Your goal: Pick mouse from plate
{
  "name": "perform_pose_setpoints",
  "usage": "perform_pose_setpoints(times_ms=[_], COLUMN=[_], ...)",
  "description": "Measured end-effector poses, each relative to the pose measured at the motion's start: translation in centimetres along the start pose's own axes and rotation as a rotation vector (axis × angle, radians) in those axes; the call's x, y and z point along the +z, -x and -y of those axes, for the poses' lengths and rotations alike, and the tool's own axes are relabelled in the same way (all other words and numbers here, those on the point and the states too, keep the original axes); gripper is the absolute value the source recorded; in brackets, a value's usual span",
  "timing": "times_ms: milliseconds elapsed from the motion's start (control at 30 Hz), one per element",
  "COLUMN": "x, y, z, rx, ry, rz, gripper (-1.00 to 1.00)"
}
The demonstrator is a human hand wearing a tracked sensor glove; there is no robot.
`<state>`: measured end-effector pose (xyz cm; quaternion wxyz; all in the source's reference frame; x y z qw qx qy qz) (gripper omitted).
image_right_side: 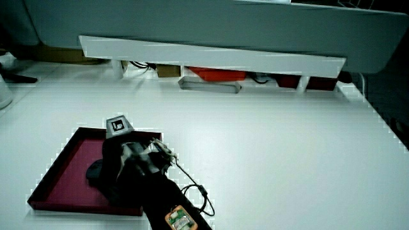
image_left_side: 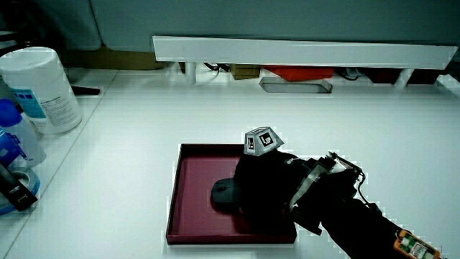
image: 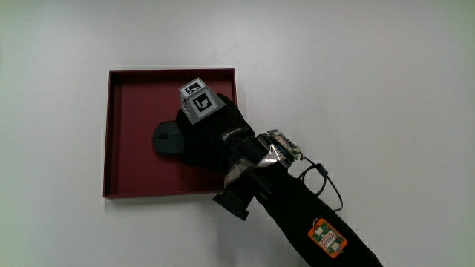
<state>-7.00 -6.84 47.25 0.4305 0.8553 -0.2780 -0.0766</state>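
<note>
Mouse (image: 168,138) under hands (image: 211,133), on plate (image: 126,119)

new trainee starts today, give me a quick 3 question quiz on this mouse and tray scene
1. True or false: the mouse lies inside the dark red tray.
2. Which thing is the hand over? A) the tray B) bare table C) the white canister
3. Fill in: the patterned cube sits on the back of the ____.

Key: 1 true; 2 A; 3 hand. Whether the mouse is already gripped cannot be told.
</note>
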Motion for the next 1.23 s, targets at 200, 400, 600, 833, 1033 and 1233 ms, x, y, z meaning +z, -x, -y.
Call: perform_pose_setpoints(times_ms=[200,400,600,833,1033,1233], x=[-0.1,0.8,2.3,2.9,2.9,2.9], y=[0.0,-0.5,-1.5,-4.0,-7.1,-10.1], z=[0.0,1.5,4.6,6.9,8.9,11.5], rx=[0.019,0.038,0.064,0.060,0.077,0.030], ry=[0.000,-0.043,-0.072,-0.048,-0.032,-0.112], rz=[0.003,-0.012,-0.024,-0.076,-0.159,-0.198], gripper=[1.00,1.00,1.00,1.00,1.00,1.00])
